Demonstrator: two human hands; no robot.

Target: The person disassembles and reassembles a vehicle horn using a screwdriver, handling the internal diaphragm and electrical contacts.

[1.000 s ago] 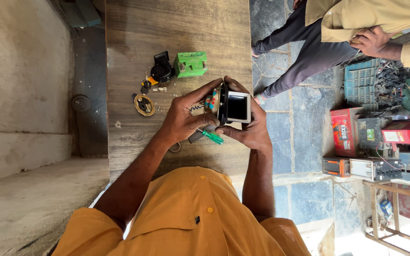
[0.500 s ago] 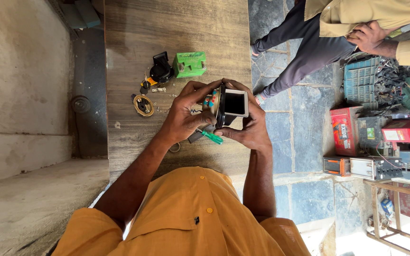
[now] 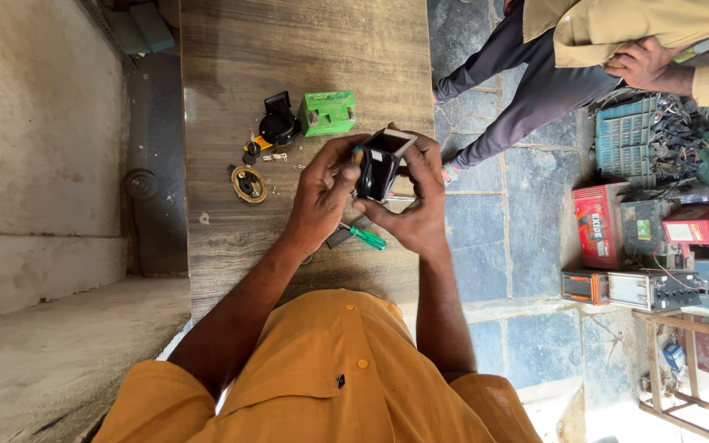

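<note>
1. Over the wooden workbench (image 3: 305,49), both hands hold a small black box-shaped part (image 3: 377,168) up off the surface, roughly level with the bench's right edge.
2. His left hand (image 3: 322,197) is clenched around the part's near side, thumb and fingers pressing its dark casing; his right hand (image 3: 420,205) cups it from the other side, fingers wrapped behind it.
3. I judge this to be an inspecting or fitting step: the part is tilted, its pale open face turned up and away from him.
4. Any next move would call for a steady hold by one hand while the other frees itself, since both are occupied.
5. The part looks glossy black with a light rectangular top rim; what sits inside I cannot tell.
6. Below the hands, a green-handled screwdriver (image 3: 368,238) lies on the bench.
7. Further off lie a green box-like unit (image 3: 327,112), a round black piece (image 3: 277,123) and a brass-rimmed disc (image 3: 249,184).
8. Another person (image 3: 551,74) stands near, on the stone floor (image 3: 502,246).
</note>
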